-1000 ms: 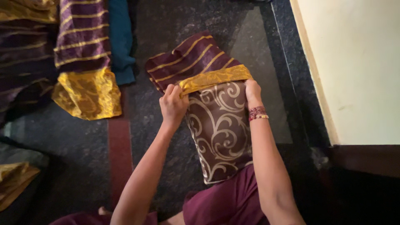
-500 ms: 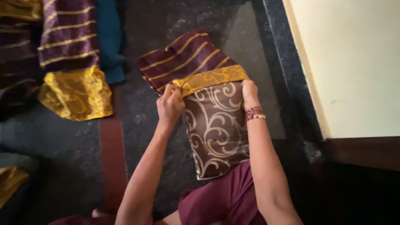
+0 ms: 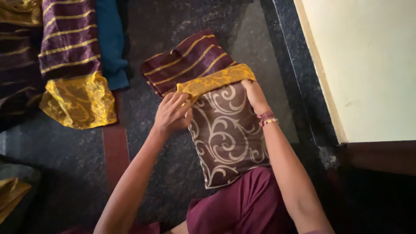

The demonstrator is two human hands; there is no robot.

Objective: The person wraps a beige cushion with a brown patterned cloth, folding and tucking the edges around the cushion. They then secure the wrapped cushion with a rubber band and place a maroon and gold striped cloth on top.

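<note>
Cushion [image 3: 227,134] lay mid-frame, its top inside the cover [image 3: 190,60]; left hand [image 3: 171,113] and right hand [image 3: 253,93] each gripped the cover's yellow hem [image 3: 214,80].

A pillow [image 3: 229,138] stands on the floor [image 3: 173,164] in front of me, its near end against my lap. A pillow cover [image 3: 195,65] sits over its far end. My left hand [image 3: 171,113] is at the cover's left edge, my right hand [image 3: 255,95] at its right. Another cover [image 3: 73,73] lies to the far left, a wall [image 3: 368,65] to the right.
</note>
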